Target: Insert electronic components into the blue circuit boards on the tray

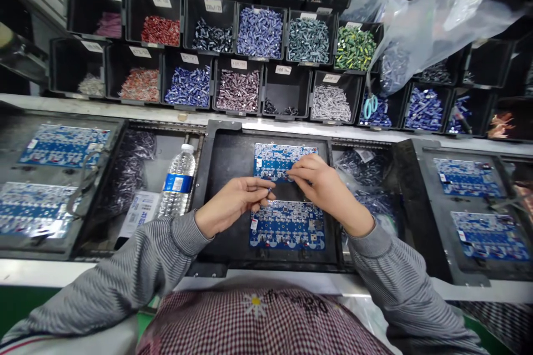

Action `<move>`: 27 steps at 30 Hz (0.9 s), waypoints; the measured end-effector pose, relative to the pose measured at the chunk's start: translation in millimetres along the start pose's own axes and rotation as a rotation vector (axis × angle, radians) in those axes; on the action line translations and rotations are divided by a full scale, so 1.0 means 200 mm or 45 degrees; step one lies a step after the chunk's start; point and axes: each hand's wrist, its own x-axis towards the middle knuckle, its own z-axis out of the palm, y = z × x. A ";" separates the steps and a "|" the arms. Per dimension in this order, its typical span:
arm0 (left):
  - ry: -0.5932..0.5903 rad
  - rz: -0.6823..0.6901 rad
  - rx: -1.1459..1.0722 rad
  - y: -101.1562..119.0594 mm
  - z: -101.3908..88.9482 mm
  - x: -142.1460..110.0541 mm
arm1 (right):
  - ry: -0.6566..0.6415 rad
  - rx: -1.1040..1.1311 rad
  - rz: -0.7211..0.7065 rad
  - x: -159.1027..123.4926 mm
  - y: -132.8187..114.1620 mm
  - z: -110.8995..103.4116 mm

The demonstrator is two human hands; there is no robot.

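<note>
Black component bins (286, 87) rise behind a left hand (233, 199), its grip pinched on a tiny blue component (270, 191) near the upper blue circuit board (275, 156) beneath the right hand (320, 178) (grip state unclear).

Blue, white-speckled lower board (287, 224) on a black tray (227, 172)

The upper board (270, 159) matches in blue and white; the small part (270, 190) in the left hand (237, 199) is blue. Grey sleeves (137, 260) carry fine dark stripes, and the maroon-and-white checked apron (225, 333) bears a white, yellow-centred flower (255, 303). Black bins (287, 86) hold blue, red, green-and-yellow, purplish-brown and pale grey components (260, 33). The clear bottle (164, 206) has a blue label (171, 183) and white cap (187, 148); the scissors (370, 106) have light blue handles.
</note>
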 end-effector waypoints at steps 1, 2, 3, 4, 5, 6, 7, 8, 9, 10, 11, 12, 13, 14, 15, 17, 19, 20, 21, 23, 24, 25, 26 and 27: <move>0.008 0.004 0.009 0.01 0.00 0.00 | 0.014 -0.010 0.003 0.00 0.00 0.00; 0.012 0.010 0.021 0.01 0.00 0.00 | 0.019 -0.020 0.001 -0.01 0.01 0.01; 0.017 0.020 0.031 0.01 0.00 0.00 | 0.014 -0.026 -0.010 -0.01 0.01 0.01; 0.022 0.033 0.038 0.02 0.00 0.00 | -0.003 -0.027 -0.030 -0.01 0.01 0.01; 0.026 0.050 0.041 0.01 -0.01 0.00 | -0.016 -0.023 -0.049 -0.01 0.00 0.02; 0.028 0.070 0.042 0.01 -0.01 0.00 | -0.011 -0.012 -0.063 -0.01 -0.02 0.02; 0.025 0.092 0.042 0.00 -0.01 -0.01 | 0.013 0.008 -0.072 -0.01 -0.04 0.01; 0.011 0.115 0.039 -0.01 -0.01 -0.01 | 0.046 0.041 -0.079 -0.01 -0.07 0.01; -0.022 0.134 0.036 -0.02 0.00 -0.01 | 0.079 0.086 -0.089 0.00 -0.11 0.01; -0.067 0.144 0.034 -0.03 0.00 -0.01 | 0.101 0.138 -0.104 0.00 -0.14 0.00; -0.116 0.149 0.037 -0.03 0.00 0.00 | 0.117 0.185 -0.119 0.00 -0.18 -0.01; -0.152 0.158 0.046 -0.01 0.00 0.00 | 0.131 0.219 -0.126 0.01 -0.21 -0.03; -0.157 0.189 0.062 0.02 -0.01 0.01 | 0.155 0.235 -0.116 0.01 -0.23 -0.05; -0.117 0.258 0.086 0.07 -0.04 0.03 | 0.187 0.235 -0.093 0.01 -0.24 -0.06; -0.030 0.372 0.119 0.14 -0.07 0.05 | 0.226 0.224 -0.059 0.01 -0.24 -0.08; 0.252 0.701 0.233 0.33 -0.15 0.09 | 0.285 0.191 0.001 0.00 -0.22 -0.11; 0.603 1.025 0.505 0.54 -0.26 0.16 | 0.306 0.164 0.047 -0.01 -0.19 -0.11; 0.777 1.143 0.752 0.64 -0.30 0.20 | 0.315 0.153 0.071 -0.02 -0.17 -0.11; 0.877 1.210 1.052 0.72 -0.33 0.24 | 0.325 0.146 0.097 -0.03 -0.15 -0.11; 0.857 1.207 1.641 0.82 -0.35 0.33 | 0.348 0.136 0.149 -0.04 -0.11 -0.10; 0.787 1.130 1.873 0.84 -0.34 0.38 | 0.359 0.127 0.173 -0.05 -0.09 -0.10; 0.735 1.022 2.040 0.84 -0.32 0.43 | 0.366 0.116 0.196 -0.06 -0.07 -0.10; 0.727 0.904 2.144 0.83 -0.29 0.48 | 0.365 0.102 0.218 -0.06 -0.05 -0.10; 0.769 0.800 2.199 0.82 -0.26 0.52 | 0.355 0.085 0.238 -0.06 -0.03 -0.11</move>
